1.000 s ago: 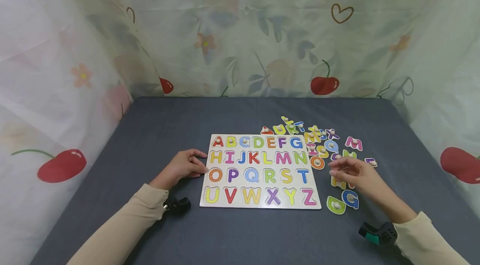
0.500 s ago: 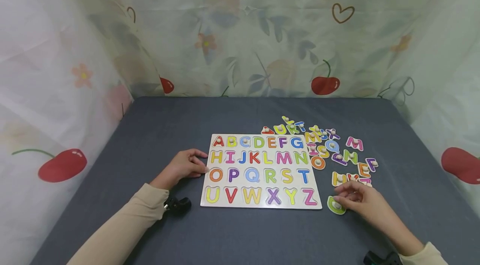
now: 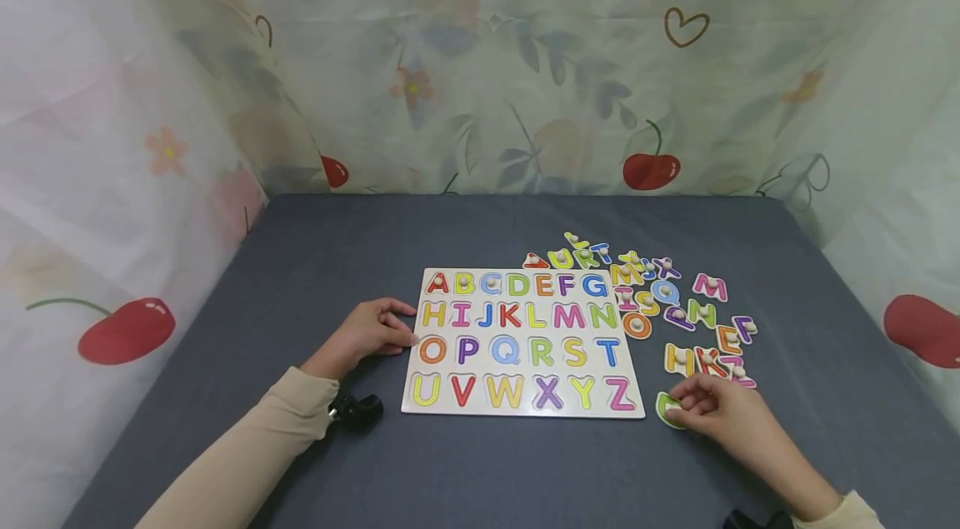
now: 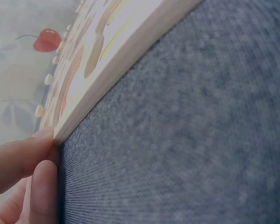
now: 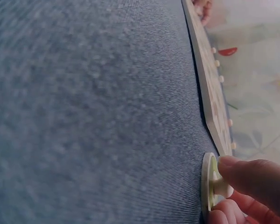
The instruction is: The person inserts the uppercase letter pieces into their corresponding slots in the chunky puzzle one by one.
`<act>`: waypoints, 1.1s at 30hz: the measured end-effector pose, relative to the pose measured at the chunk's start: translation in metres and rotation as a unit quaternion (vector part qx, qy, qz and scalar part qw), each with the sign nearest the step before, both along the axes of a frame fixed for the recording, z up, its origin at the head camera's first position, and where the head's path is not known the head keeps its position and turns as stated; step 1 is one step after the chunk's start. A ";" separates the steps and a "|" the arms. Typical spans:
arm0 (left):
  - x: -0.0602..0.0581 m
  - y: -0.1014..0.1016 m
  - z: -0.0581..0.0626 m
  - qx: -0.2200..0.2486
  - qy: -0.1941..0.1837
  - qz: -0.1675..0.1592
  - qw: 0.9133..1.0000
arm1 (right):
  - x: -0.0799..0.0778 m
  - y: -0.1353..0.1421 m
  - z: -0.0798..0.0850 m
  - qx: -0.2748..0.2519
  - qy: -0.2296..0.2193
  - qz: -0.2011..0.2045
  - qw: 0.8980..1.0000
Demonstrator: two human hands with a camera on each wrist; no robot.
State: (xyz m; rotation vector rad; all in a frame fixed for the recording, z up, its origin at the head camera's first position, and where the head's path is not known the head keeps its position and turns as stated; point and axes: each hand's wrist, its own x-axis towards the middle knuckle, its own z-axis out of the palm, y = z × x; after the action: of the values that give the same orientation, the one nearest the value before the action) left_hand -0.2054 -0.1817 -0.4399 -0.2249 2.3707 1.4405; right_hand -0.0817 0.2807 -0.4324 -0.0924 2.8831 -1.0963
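Observation:
A white alphabet puzzle board (image 3: 558, 375) lies flat on the table, with coloured letter recesses; knobbed A, B and C pieces sit in its top row. My left hand (image 3: 367, 329) rests at the board's left edge, its fingertips touching the rim. In the left wrist view, one digit (image 4: 23, 161) lies against the board's corner (image 4: 77, 119). Right of the board, my right hand (image 3: 723, 412) pinches the green letter D piece (image 3: 664, 410) by its knob. The right wrist view shows this piece's knob (image 5: 221, 187) between thumb and fingers. The hand covers the blue G.
Loose knobbed letter pieces lie right of and behind the board, among them H (image 3: 680, 359), K (image 3: 708, 361), E (image 3: 728, 339), F (image 3: 745, 329) and M (image 3: 709, 287). A dark grey cloth (image 3: 517, 471) covers the table. Patterned curtains (image 3: 480, 96) hang around it.
My right hand has come down and toward me from above the H and K pieces to the green D, and its fingers have closed on the knob. The left hand has stayed still.

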 end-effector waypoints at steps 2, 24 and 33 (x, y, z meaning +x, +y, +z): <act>0.000 0.000 0.000 -0.002 0.000 0.000 1.000 | 0.000 -0.001 0.000 0.005 0.000 -0.003 1.000; 0.000 0.000 0.000 0.019 0.010 -0.005 1.000 | 0.002 -0.005 0.006 0.066 0.008 -0.011 0.998; 0.001 0.001 0.000 0.003 0.002 0.004 1.000 | -0.023 -0.010 0.045 0.052 0.002 0.020 0.998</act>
State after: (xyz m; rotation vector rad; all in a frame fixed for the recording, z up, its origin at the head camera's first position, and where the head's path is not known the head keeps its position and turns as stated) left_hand -0.2048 -0.1807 -0.4397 -0.2295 2.3716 1.4514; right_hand -0.1049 0.2703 -0.3870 -0.1471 2.9217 -0.9395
